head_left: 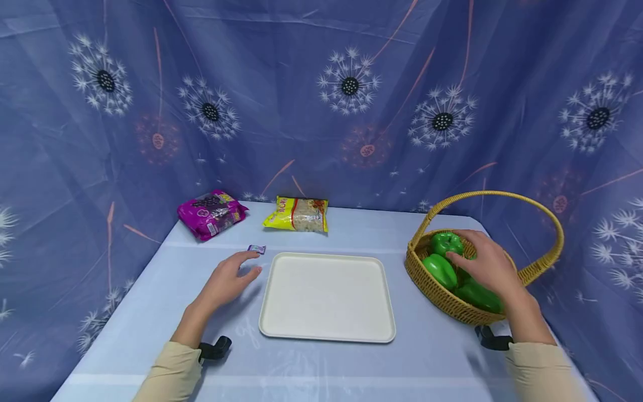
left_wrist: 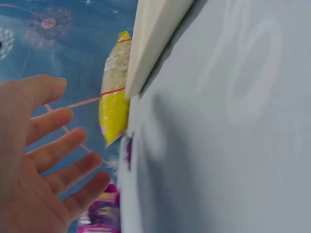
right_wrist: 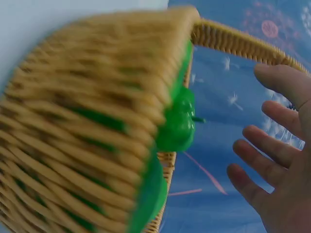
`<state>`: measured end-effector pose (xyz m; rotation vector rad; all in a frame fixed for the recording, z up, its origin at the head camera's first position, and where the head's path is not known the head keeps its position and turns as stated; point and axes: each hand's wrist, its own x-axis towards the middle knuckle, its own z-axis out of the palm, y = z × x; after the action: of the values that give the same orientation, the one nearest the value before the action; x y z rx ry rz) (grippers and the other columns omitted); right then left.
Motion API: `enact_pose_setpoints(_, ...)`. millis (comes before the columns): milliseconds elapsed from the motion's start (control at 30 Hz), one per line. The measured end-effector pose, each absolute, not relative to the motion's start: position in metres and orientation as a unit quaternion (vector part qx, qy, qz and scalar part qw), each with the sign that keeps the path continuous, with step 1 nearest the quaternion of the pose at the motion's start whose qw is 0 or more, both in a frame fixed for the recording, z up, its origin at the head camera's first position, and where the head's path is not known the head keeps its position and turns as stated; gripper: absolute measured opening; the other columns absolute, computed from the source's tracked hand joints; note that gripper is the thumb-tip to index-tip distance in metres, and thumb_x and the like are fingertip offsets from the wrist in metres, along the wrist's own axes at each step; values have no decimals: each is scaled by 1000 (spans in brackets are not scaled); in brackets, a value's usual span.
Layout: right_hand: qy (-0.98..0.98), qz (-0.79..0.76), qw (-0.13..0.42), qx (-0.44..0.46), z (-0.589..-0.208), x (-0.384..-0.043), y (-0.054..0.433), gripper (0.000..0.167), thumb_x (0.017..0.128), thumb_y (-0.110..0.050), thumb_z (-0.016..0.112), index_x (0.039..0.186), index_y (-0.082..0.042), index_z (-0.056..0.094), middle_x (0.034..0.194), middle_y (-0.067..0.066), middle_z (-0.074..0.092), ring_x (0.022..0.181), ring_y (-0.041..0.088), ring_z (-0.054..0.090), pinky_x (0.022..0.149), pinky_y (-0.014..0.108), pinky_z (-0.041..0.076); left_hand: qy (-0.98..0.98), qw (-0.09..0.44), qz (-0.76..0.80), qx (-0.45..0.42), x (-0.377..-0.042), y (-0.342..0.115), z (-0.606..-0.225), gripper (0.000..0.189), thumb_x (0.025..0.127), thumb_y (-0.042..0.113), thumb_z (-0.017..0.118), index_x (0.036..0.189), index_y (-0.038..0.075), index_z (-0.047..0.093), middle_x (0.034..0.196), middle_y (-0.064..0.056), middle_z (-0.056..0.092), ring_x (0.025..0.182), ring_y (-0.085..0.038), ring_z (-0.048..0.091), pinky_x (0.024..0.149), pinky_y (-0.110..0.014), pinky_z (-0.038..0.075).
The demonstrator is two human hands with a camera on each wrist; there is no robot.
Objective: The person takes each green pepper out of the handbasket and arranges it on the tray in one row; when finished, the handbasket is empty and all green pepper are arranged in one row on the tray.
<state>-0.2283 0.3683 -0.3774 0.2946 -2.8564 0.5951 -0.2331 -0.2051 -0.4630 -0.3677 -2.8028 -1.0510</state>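
Observation:
My right hand (head_left: 484, 262) hovers over the wicker basket (head_left: 437, 293), fingers spread and holding nothing. Several green peppers lie in the basket, among them an upright bell pepper (head_left: 447, 244) at the back and another pepper (head_left: 440, 271) in front of it. In the right wrist view a pepper with a short stem (right_wrist: 181, 124) pokes above the rim, apart from the fingers. My left hand (head_left: 228, 282) is raised above the table, left of the white tray (head_left: 327, 297), its fingers loosely spread and empty. Just beyond its fingertips lies a small purple packet (head_left: 257, 249).
A purple snack bag (head_left: 212, 215) lies at the back left. Beside it at the back is a yellow bag with a clear window (head_left: 297, 214). The basket's tall handle (head_left: 494, 194) arches over its contents. A blue dandelion-print curtain (head_left: 281, 84) surrounds the table.

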Motion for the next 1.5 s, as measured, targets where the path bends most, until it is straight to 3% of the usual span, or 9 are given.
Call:
enact_pose_setpoints(133,-965,229,80,97,-371,-242,378,67,90,-47,63,141,-7,45,139,25,42,121,48,40,85,67,37,-914,57,-389,-103,-235,-202,-476,45,93,35,64,131,13,59,133,-10,56,124,-33,49,99,-53,41)
enact_pose_setpoints(333,-961,265,46,64,-373,-259,387,72,90,-50,61,144,-6,41,134,26,47,119,45,45,84,62,42,-910,39,-405,-84,-240,-199,-495,53,91,40,65,135,12,55,137,-10,53,132,-34,40,107,-55,30)
enact_pose_setpoints(700,-959,280,-15,46,-385,-278,394,81,90,-52,61,147,-2,33,139,33,38,125,50,35,86,64,42,-922,-24,-374,-100,-242,-198,-505,63,89,48,63,143,18,48,151,-22,31,136,-52,18,107,-67,15)
enact_pose_setpoints(1033,-955,285,-49,65,-399,-288,398,85,88,-49,65,147,2,30,141,35,32,123,54,35,87,64,41,-927,14,-339,-163,-239,-199,-510,55,87,41,68,136,18,57,144,-24,41,136,-47,25,109,-64,13)
enact_pose_setpoints(1500,-956,278,-73,60,-400,-292,395,90,87,-50,66,148,3,27,140,37,31,124,54,33,88,64,42,-930,2,-339,-145,-236,-197,-507,55,87,43,67,137,22,56,147,-26,35,137,-49,22,109,-65,13)
